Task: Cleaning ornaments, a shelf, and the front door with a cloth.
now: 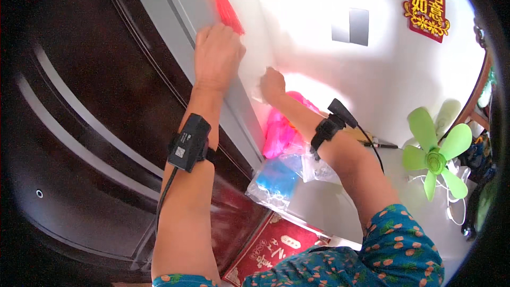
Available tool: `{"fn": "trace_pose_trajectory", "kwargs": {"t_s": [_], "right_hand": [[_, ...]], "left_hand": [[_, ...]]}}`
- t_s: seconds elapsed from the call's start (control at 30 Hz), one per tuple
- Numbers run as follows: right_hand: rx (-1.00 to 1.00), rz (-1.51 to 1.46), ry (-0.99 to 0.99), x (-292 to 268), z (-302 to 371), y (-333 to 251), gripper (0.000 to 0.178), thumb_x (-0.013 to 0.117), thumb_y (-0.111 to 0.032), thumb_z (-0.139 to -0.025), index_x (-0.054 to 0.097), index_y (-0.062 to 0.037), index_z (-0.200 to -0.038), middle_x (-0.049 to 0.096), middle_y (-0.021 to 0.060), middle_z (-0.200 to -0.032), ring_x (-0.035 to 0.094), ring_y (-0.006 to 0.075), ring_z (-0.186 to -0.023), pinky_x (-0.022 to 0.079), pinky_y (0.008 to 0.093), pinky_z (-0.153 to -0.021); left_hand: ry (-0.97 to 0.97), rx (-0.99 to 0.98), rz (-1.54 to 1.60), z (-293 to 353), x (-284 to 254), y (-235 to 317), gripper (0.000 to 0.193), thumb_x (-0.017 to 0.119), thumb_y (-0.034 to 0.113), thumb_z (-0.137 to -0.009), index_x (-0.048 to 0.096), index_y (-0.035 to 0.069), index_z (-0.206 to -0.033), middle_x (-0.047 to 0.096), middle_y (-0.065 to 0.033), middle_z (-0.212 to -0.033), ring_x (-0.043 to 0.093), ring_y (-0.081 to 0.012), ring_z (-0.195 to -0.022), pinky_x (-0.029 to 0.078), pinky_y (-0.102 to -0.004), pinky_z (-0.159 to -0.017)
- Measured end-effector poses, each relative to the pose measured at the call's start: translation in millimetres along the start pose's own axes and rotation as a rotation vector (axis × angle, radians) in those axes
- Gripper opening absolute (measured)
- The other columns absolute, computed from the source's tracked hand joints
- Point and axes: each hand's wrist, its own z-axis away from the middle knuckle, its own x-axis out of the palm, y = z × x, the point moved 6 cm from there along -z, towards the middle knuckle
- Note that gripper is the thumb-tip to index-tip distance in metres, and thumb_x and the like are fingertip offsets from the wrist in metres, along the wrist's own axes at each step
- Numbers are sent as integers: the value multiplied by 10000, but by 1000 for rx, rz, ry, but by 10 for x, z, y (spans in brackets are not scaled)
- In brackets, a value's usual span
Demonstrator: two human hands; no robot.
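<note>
My left hand (218, 56) is raised to the pale wall strip beside the grey door frame (183, 16), its fingers curled closed. The lower end of a red tassel (226, 8) hangs right at its knuckles; whether the fingers hold anything is hidden. Lower and to the right, my right hand (273, 84) is closed against the same strip near the wall corner. A whitish, thin bit of material (257, 94) shows beside its fingers, too unclear to name. Just below that hand lies a bright pink plastic bag (281, 130).
A dark brown door (79, 90) fills the left. On the white surface are a clear bag with blue contents (277, 177) and a green-bladed fan (435, 162) with a white cord. A red mat (265, 250) lies below. A red-and-gold ornament (426, 2) hangs on the wall.
</note>
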Motion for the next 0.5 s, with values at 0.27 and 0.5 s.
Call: {"fn": "trace_pose_trajectory", "kwargs": {"t_s": [0.27,0.5], "right_hand": [[-276,-238,333,-633,555,-902,134,483,2,-761,521,14,-889,556,227,-877,567,400,-866,469,470,-765],[-300,-308,291,-689,573,-1011,140,566,-42,-772,495,4,-883,547,210,-889,551,387,-874,461,462,-771]], "left_hand": [[-50,-29,-3,49,-95,-69,151,648,86,-605,499,93,-631,510,-44,-703,548,-218,-828,392,-377,-793],[-78,-26,-13,41,-46,-30,159,651,91,-616,493,89,-631,518,-40,-720,552,-218,-845,385,-376,-796]]}}
